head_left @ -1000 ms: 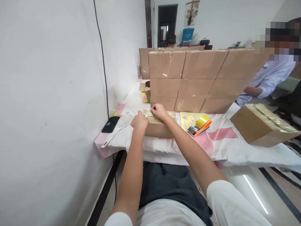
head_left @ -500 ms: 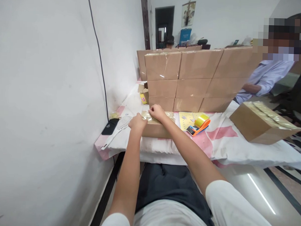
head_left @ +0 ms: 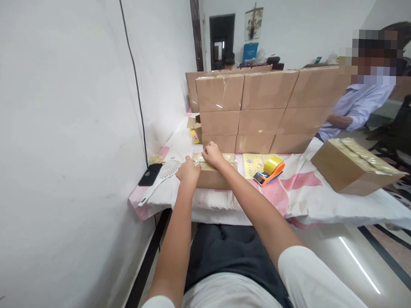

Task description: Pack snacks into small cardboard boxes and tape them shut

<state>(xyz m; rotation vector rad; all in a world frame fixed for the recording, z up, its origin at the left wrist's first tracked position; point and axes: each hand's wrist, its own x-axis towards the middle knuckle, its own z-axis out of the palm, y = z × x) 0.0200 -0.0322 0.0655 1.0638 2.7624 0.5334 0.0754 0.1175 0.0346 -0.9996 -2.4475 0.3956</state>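
Observation:
A small cardboard box (head_left: 214, 180) lies on the cloth-covered table in front of me, with shiny clear tape (head_left: 230, 160) along its top. My left hand (head_left: 188, 171) is closed at the box's left end, its thumb towards the top edge. Over the box's top, near the left end, my right hand (head_left: 212, 155) is curled with its fingers drawn together. Whatever those fingers pinch is hidden. To the right of the box sits an orange tape dispenser (head_left: 274, 172) with a yellow roll.
Stacked cardboard boxes (head_left: 260, 122) form a wall behind. A taped box (head_left: 355, 170) stands at the right. On the left lie a white fly swatter (head_left: 169, 170) and a black phone (head_left: 150, 174). A person in a light shirt (head_left: 358, 107) is beyond the stack. A wall borders the left.
The view has shifted slightly. My left hand stays at the box's left end and now shows a raised thumb. My right hand remains on the box's top.

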